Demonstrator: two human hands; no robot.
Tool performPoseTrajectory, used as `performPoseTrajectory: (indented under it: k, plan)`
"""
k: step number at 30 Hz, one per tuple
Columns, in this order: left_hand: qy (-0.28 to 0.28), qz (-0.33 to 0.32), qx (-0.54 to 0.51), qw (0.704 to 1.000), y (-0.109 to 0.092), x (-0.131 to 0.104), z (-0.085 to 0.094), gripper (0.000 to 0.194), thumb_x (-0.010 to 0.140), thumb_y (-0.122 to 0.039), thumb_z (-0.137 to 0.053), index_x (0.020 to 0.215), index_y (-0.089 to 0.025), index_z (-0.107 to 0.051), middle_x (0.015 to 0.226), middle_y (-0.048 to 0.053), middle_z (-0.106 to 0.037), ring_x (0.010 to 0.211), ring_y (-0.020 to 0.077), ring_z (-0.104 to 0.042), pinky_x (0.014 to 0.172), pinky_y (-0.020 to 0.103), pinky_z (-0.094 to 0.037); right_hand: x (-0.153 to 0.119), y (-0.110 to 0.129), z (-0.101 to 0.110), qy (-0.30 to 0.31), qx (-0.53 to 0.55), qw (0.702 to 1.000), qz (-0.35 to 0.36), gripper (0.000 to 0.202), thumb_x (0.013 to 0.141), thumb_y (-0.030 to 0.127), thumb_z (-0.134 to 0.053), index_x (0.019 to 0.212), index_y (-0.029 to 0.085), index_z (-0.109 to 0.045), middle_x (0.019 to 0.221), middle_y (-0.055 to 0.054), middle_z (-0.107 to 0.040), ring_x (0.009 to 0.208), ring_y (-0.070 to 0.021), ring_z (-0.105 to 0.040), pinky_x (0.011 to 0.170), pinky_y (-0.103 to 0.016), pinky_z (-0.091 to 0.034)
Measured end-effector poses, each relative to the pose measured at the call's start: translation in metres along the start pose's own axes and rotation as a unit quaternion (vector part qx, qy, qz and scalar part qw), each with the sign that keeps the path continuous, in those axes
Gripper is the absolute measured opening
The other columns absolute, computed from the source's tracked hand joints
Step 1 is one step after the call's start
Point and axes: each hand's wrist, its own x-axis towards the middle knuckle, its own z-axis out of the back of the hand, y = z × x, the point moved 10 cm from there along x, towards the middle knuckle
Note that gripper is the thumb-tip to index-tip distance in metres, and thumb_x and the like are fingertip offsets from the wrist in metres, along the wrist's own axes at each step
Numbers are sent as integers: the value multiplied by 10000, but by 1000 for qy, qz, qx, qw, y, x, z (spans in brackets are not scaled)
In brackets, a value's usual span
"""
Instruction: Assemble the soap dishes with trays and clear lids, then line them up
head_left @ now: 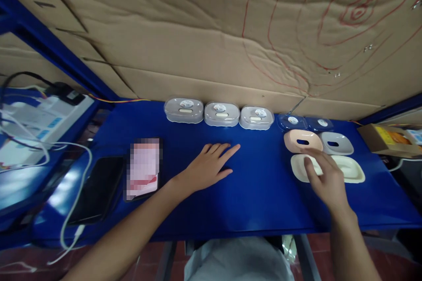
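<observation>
My left hand [207,167] lies on the blue tabletop with its fingers stretched out and nothing in them. Over at the right, my right hand [326,180] hovers above two cream shallow trays [354,169], partly covering them. Its fingers and thumb are apart, with the fingertips at the near edge of a peach oval dish [292,141] that has a slot in its middle. Whether they touch the dish, I cannot tell. Beside it sits a similar grey dish [346,144]. Behind these lie two clear lids [318,124] with round stickers.
Three lidded grey oval boxes [221,116] line the back, against a cardboard wall [198,44]. To the left are a phone with a lit screen [145,167], a dark phone [97,189] and a white cable [81,184]. A cardboard box [379,140] stands at the right.
</observation>
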Motion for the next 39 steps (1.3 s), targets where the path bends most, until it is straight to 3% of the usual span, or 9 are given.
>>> performPoseTrajectory:
  k: [6, 12, 15, 17, 21, 25, 29, 34, 39]
  plan:
    - [-8, 10, -24, 1000, -3, 0, -2, 669, 1098, -329, -542, 1713, -277, -286, 1682, 160, -442, 1524, 362, -447, 1216, 557, -375, -75, 13, -15, 53, -58, 996, 50, 269, 1014, 225, -605, 1253, 261, -722, 1152, -104, -791, 1075, -355, -748, 892, -545, -598]
    - [29, -10, -78, 996, -14, 0, -5, 847, 1003, -358, -716, 1722, -322, -268, 1759, 138, -331, 1591, 378, -363, 1261, 625, -331, -58, 123, -55, 140, 70, 966, 205, 441, 1053, 170, -572, 1482, 261, -618, 1373, -83, -756, 1240, -268, -721, 1046, -480, -593]
    - [59, -50, -92, 993, -26, -2, -6, 872, 964, -422, -783, 1704, -363, -325, 1807, 116, -236, 1620, 392, -315, 1267, 649, -316, -34, 145, -48, 129, 85, 950, 273, 441, 1069, 206, -567, 1504, 265, -614, 1437, -81, -732, 1306, -262, -698, 1105, -487, -563]
    - [71, -75, -95, 990, -35, -2, -6, 798, 963, -426, -790, 1665, -361, -417, 1811, 106, -235, 1627, 384, -309, 1268, 633, -329, -6, 124, -38, 99, 70, 957, 264, 407, 1077, 249, -566, 1474, 278, -646, 1429, -86, -737, 1302, -277, -702, 1112, -515, -550]
    - [61, -79, -91, 991, -37, -1, -5, 630, 973, -368, -779, 1562, -311, -562, 1757, 106, -373, 1603, 355, -364, 1266, 580, -356, 52, 20, -31, 51, -9, 990, 129, 350, 1098, 361, -516, 1350, 252, -732, 1349, -105, -769, 1293, -330, -696, 1143, -572, -508]
    - [33, -46, -108, 993, -24, 0, 0, 683, 941, -373, -802, 1570, -321, -542, 1697, 117, -448, 1508, 351, -478, 1238, 549, -396, 64, -56, -42, 59, -40, 997, 35, 409, 1096, 467, -491, 1288, 220, -756, 1342, -147, -756, 1303, -365, -678, 1137, -614, -507]
    - [40, -28, -118, 992, -13, 0, 0, 741, 933, -378, -802, 1605, -353, -492, 1670, 100, -475, 1479, 353, -492, 1219, 535, -401, 50, -51, -57, 117, 20, 993, 26, 416, 1084, 497, -542, 1369, 243, -705, 1472, -130, -689, 1389, -347, -633, 1187, -594, -495]
    - [61, -4, -125, 990, -7, 0, -5, 910, 889, -453, -862, 1664, -334, -399, 1601, 110, -525, 1457, 361, -489, 1217, 533, -381, 38, 6, -64, 183, 117, 973, 81, 505, 1058, 468, -630, 1531, 305, -557, 1584, -92, -615, 1469, -304, -581, 1222, -546, -482]
    - [61, 23, -120, 991, 0, -1, -10, 1106, 844, -539, -891, 1725, -326, -257, 1605, 133, -501, 1434, 387, -484, 1207, 557, -380, 32, 17, -70, 181, 47, 975, 120, 715, 991, 554, -709, 1619, 350, -434, 1729, -114, -432, 1610, -388, -381, 1258, -679, -345]
